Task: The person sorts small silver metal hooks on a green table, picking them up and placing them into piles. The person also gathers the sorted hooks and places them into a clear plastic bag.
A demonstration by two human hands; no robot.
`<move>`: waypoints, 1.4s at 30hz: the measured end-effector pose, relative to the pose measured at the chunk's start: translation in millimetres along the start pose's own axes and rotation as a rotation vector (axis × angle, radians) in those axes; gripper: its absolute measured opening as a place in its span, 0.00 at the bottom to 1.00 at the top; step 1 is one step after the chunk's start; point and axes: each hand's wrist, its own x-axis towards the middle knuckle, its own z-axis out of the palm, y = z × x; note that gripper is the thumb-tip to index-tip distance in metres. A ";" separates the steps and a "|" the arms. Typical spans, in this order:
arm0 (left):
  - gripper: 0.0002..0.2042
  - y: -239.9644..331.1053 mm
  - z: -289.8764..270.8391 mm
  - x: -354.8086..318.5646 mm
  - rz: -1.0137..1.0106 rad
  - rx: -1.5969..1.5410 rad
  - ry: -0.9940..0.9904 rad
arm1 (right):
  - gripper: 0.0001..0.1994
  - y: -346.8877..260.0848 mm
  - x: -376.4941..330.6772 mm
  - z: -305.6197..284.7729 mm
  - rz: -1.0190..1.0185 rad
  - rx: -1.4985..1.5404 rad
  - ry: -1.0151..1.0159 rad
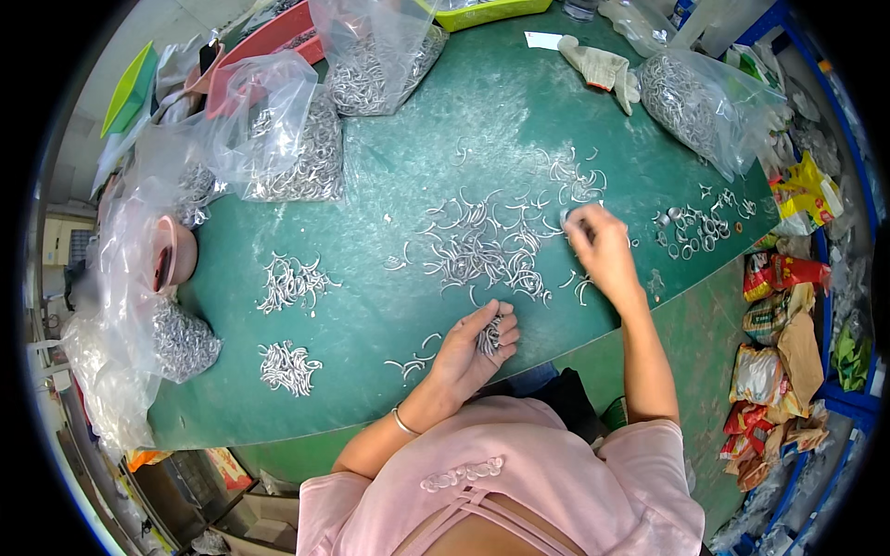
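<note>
My left hand [468,350] is closed, palm turned up, around a bunch of small curved metal pieces [489,335] near the front edge of the green table [371,408]. Just beyond it spreads a loose pile of the same arc-shaped silver pieces [482,255]. My right hand [601,246] is at the right side of that pile, its fingers curled together and slightly blurred; what they hold cannot be made out. More loose arcs [577,171] lie beyond the right hand. On the left are two smaller heaps, one farther off [295,283] and one nearer [289,368].
Clear bags of metal pieces [301,153] stand at the far left, another bag [691,107] at the far right beside a work glove [598,67]. Small metal rings [695,232] lie by the right edge. A pink cup [176,248] sits left. Shelving [848,398] lines the right.
</note>
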 end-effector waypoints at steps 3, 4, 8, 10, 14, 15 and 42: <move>0.10 0.9 -0.2 -1.0 0.012 0.004 0.011 | 0.04 28.2 4.8 -12.2 0.264 0.306 0.051; 0.10 1.1 -0.2 -0.9 0.011 0.004 0.010 | 0.04 25.3 6.2 -20.6 0.319 0.365 0.063; 0.09 1.3 -1.5 -0.1 0.004 -0.005 0.003 | 0.04 20.0 2.2 -36.8 0.264 -0.039 0.121; 0.09 0.9 -1.5 0.1 0.001 -0.009 0.008 | 0.05 29.2 -1.2 -37.8 0.224 -0.089 0.133; 0.10 -1.0 -0.7 0.7 -0.002 -0.004 0.010 | 0.08 27.1 3.4 -34.3 0.201 -0.265 0.136; 0.10 -1.5 -0.8 1.2 -0.001 -0.001 0.004 | 0.08 26.7 4.7 -28.0 0.130 -0.292 0.176; 0.12 0.0 -1.8 1.8 0.022 0.061 0.044 | 0.04 -9.7 4.0 -25.8 -0.048 -0.125 -0.084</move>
